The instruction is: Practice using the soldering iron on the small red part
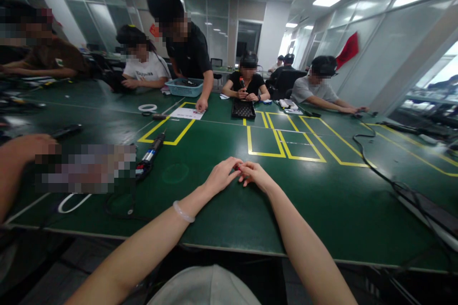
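My left hand (222,174) and my right hand (256,175) meet above the green table (229,219), fingertips touching. A tiny red spot shows where the fingers come together; whether it is a small object or a painted nail I cannot make out. The left fingers are closed toward the thumb. On the right hand, thumb and forefinger pinch at the same place while the other fingers curl below. A pale bracelet (183,212) circles my left wrist. Left of my hands lies an electric screwdriver (152,152), apart from them.
Yellow tape outlines (266,154) mark the tabletop ahead. A standing person's hand (202,105) rests on a white sheet (186,113) near a blue basket (185,87). Opposite, a seated person works over a black tray (243,109). A black cable (365,155) runs along the right.
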